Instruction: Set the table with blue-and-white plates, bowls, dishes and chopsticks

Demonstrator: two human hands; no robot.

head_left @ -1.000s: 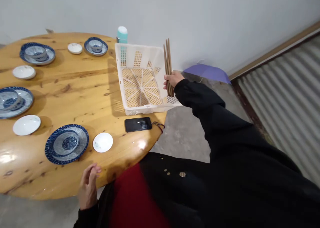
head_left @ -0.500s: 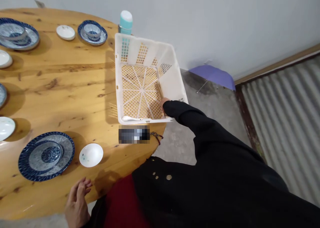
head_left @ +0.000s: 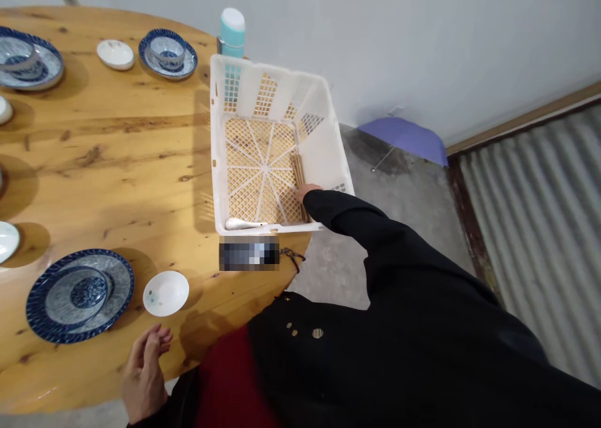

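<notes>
Your right hand [head_left: 308, 193] is down inside the white basket [head_left: 322, 152], by its right wall, and is on a bundle of brown chopsticks [head_left: 297, 170]. The chopsticks lie along the right side of the basket floor, running from near its middle toward its near right corner. Your fingers there are partly hidden, so I cannot tell whether that grip is closed around the bundle or only resting on it. Your black sleeve [head_left: 357, 218] passes over the basket's near right corner, which juts past the edge of the wooden table [head_left: 141, 165].

Also in the basket, along its near wall, lies a white spoon [head_left: 237, 223].

Your left hand [head_left: 146, 368] is well apart from the basket, to its near left, above the table edge. Its fingers curl loosely and that grip is fairly narrow, nearest to a small white bowl [head_left: 166, 293] that sits near left of the basket.

Just on the near side of the basket is a phone [head_left: 248, 253], blurred over, with a dark cord [head_left: 295, 259] at its right end. Farther left of the basket you have a blue-rimmed plate [head_left: 123, 284] with a patterned bowl [head_left: 87, 292] on it. A turquoise flask [head_left: 233, 34] stands just behind the basket's far left corner, and a purple umbrella [head_left: 404, 137] lies on the floor [head_left: 335, 271] to its right.
</notes>
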